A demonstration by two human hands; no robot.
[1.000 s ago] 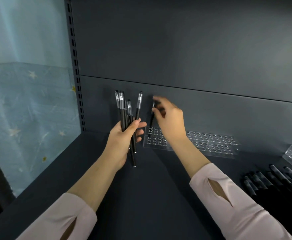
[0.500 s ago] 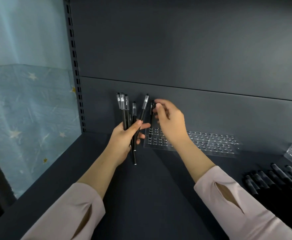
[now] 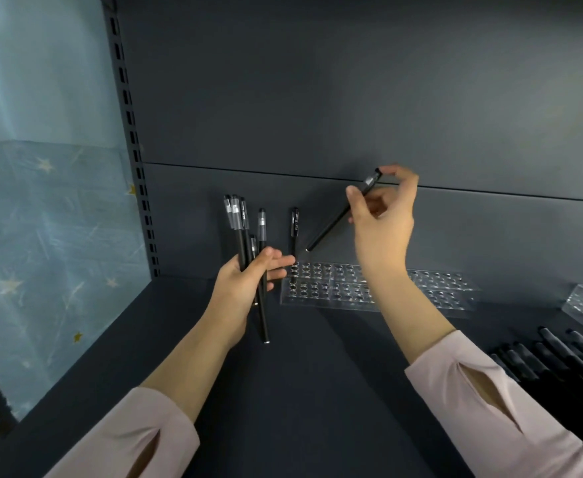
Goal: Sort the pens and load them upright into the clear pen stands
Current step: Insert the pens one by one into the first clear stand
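One pen (image 3: 294,224) upright in clear stand (image 3: 317,307)

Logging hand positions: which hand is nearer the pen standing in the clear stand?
Left. The left hand lies just beside the standing pen; the right hand is higher, off to its right.

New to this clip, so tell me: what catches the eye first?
The right hand, high at centre right, pinches a tilted pen. The left hand, centre left, grips a bunch of pens, and a lone pen stands upright in the left end of the clear stand.
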